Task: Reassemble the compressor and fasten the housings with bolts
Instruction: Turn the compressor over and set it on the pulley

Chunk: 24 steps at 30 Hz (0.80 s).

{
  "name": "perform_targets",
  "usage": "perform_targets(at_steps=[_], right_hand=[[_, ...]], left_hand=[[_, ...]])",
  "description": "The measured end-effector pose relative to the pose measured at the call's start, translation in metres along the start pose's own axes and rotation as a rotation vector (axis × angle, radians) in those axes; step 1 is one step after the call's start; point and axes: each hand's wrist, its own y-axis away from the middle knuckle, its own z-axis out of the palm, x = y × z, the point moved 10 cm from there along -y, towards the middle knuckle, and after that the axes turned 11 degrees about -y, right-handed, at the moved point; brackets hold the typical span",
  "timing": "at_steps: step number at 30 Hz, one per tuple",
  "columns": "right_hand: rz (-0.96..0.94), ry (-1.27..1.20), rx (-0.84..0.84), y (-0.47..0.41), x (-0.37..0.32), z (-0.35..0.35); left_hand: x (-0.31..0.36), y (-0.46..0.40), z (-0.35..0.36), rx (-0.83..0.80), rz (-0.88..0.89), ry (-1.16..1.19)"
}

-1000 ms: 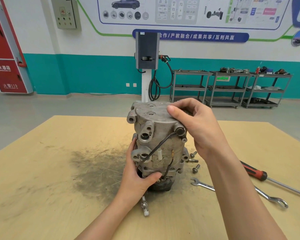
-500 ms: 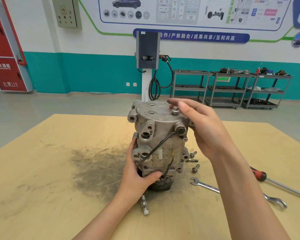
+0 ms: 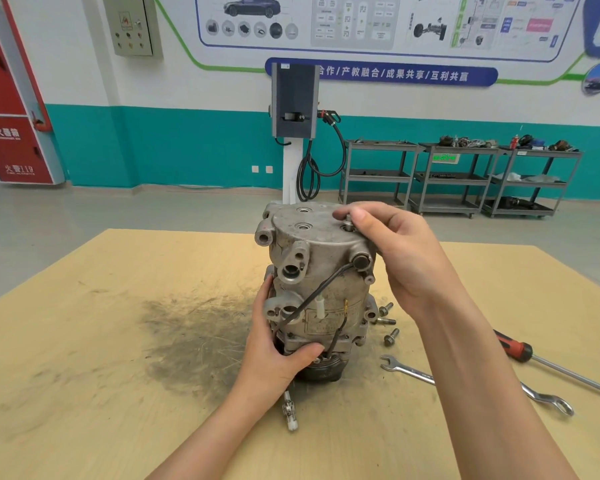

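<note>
While the compressor (image 3: 321, 289) stands upright at the centre of the wooden table (image 3: 94, 341), the left hand (image 3: 278, 355) grips its lower body from 7 o'clock, thumb curled round the front, fingers behind. Right hand (image 3: 395, 251) over the top housing at 2 o'clock, thumb and forefinger pinching a bolt (image 3: 348, 221) set in its hole. Three loose bolts (image 3: 387, 322) lie just beside the base at 3 o'clock. Combination wrench (image 3: 471, 386) and red-handled screwdriver (image 3: 548, 365) further out at 4 o'clock. Dark grease smear (image 3: 194, 341) at 9 o'clock.
</note>
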Motion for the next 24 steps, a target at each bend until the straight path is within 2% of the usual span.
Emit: perform_targets(at_steps=[6, 13, 18, 20, 24], right_hand=[[-0.116, -0.002, 0.175, 0.003, -0.006, -0.006], [-0.026, 0.051, -0.018, 0.000, -0.004, 0.001], [-0.077, 0.022, 0.138, 0.002, -0.004, -0.004], [-0.091, 0.034, 0.143, 0.003, -0.004, -0.005], [-0.034, 0.079, -0.025, 0.001, -0.004, 0.002]], left_hand=[[-0.007, -0.001, 0.001, -0.002, -0.017, -0.019], [-0.008, -0.001, 0.001, 0.000, -0.012, -0.011], [-0.011, -0.002, 0.001, -0.001, -0.016, -0.008], [-0.009, -0.002, 0.000, 0.003, -0.012, -0.003], [-0.005, -0.002, 0.000, 0.006, -0.012, 0.008]])
